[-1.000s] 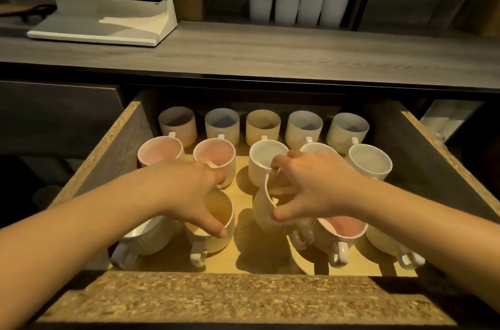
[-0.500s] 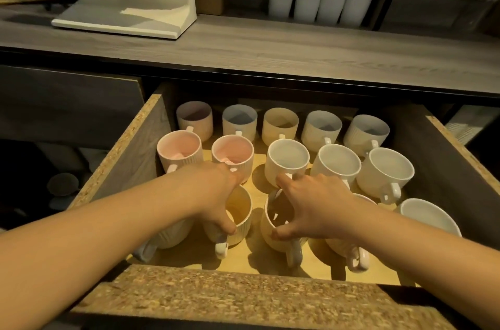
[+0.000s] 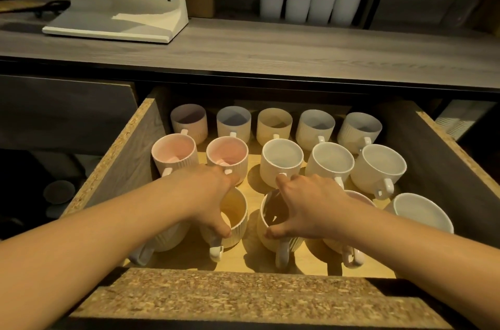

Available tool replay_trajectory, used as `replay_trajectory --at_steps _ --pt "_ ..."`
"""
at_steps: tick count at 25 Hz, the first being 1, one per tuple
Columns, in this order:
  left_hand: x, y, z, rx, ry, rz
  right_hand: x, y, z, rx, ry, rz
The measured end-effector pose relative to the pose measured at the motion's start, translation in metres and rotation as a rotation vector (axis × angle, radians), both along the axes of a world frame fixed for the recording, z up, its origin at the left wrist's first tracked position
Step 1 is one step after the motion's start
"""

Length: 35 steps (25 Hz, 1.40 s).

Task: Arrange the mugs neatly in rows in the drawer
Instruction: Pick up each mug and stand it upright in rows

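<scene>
Mugs (image 3: 281, 159) of ribbed pale ceramic stand in the open chipboard-edged wooden drawer (image 3: 113, 164): tidy rows of five at twelve o'clock and mid-drawer, a looser row at six o'clock. The left hand (image 3: 205, 194) grips the rim of the cream ribbed mug with a yellow inside (image 3: 238, 212); the right hand (image 3: 311, 205) grips the cream ribbed mug with a dark inside (image 3: 272, 208) likewise. Best, I judge, to slide both level, handles kept toward six o'clock, each lined up with the mug behind, then draw in the plain white mug (image 3: 422, 213) at four o'clock. No brand or writing is readable anywhere.
</scene>
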<state>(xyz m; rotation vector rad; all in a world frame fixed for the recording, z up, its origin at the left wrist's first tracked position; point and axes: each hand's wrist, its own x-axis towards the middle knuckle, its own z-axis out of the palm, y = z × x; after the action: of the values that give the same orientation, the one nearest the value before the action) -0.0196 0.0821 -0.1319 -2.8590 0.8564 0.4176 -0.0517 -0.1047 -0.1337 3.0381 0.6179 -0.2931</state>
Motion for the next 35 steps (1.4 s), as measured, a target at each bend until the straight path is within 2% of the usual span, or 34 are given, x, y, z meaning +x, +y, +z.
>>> replay_trajectory --at_steps 3,8,12,17,20,25,29,32,35 --pt "0.0 0.001 0.002 0.014 -0.012 -0.004 0.001 -0.001 0.0 -0.012 0.003 0.004" --pt "-0.005 -0.008 0.005 0.119 -0.139 -0.057 -0.002 -0.001 -0.001 -0.039 0.003 0.025" --pt "-0.008 -0.023 0.016 0.068 -0.152 -0.099 0.002 -0.009 0.01 -0.006 0.013 0.011" --pt "-0.005 -0.058 0.034 -0.06 -0.108 -0.202 0.01 -0.058 0.038 -0.045 -0.089 -0.044" --pt "-0.002 -0.09 0.034 -0.108 -0.137 -0.282 0.013 -0.097 0.048 -0.087 0.001 -0.168" --pt "0.006 -0.148 0.025 -0.24 -0.042 -0.325 0.007 -0.152 0.046 -0.183 0.113 -0.314" --pt "0.003 -0.174 0.013 -0.237 0.025 -0.382 0.0 -0.167 0.028 -0.233 0.306 -0.41" --pt "-0.002 -0.18 0.002 -0.189 0.003 -0.411 -0.007 -0.163 0.02 -0.19 0.307 -0.443" --pt "-0.003 -0.179 -0.005 -0.227 -0.069 -0.403 -0.01 -0.16 0.023 -0.093 0.274 -0.421"
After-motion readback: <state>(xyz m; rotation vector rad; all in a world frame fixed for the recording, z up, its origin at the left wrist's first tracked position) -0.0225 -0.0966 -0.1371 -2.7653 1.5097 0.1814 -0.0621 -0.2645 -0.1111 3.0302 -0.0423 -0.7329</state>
